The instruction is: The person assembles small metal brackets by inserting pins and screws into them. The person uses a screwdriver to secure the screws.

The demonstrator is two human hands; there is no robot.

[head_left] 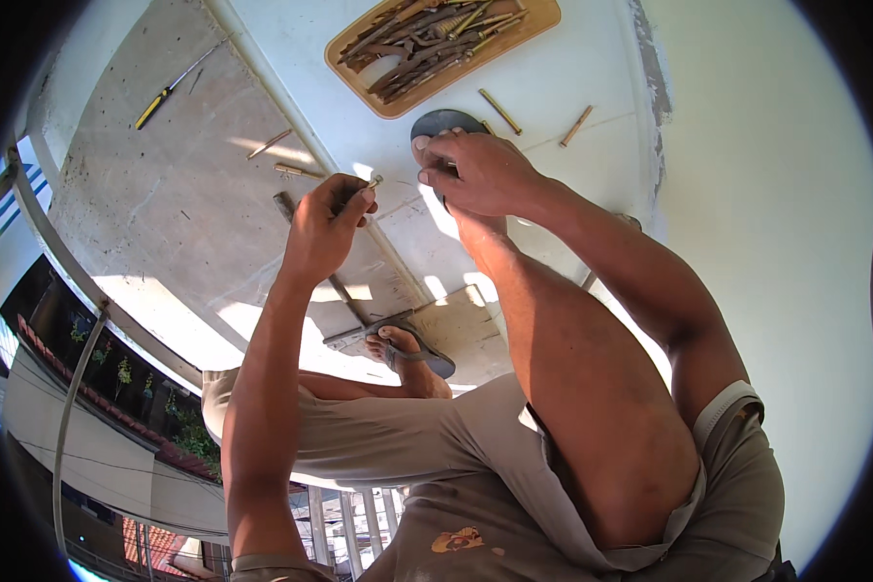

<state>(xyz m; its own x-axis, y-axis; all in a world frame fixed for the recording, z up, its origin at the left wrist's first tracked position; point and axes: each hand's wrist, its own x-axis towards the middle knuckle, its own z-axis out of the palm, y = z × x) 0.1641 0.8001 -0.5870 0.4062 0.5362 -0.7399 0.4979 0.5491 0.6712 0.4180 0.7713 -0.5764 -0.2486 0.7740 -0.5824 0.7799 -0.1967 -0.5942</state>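
My left hand (328,221) is closed, with a small brass-coloured bolt (375,181) pinched between thumb and fingertips. Its end sticks out to the right. My right hand (477,173) hangs over my sandalled right foot, fingers curled together; whatever they hold, if anything, is mostly hidden. Just beyond that hand lie a long brass-coloured bolt (500,111) and, farther right, a coppery one (576,126). Left of my left hand, two more bolts rest on the floor, one brass-coloured (299,172) and one coppery (269,144).
A tan tray (338,73) of rusty metal pieces and bolts stands at the far side. A yellow-and-black screwdriver (155,107) lies far left. Between my feet is a long rod (344,294) with a crossbar. A pale wall (766,194) rises on the right, a railing (58,252) on the left.
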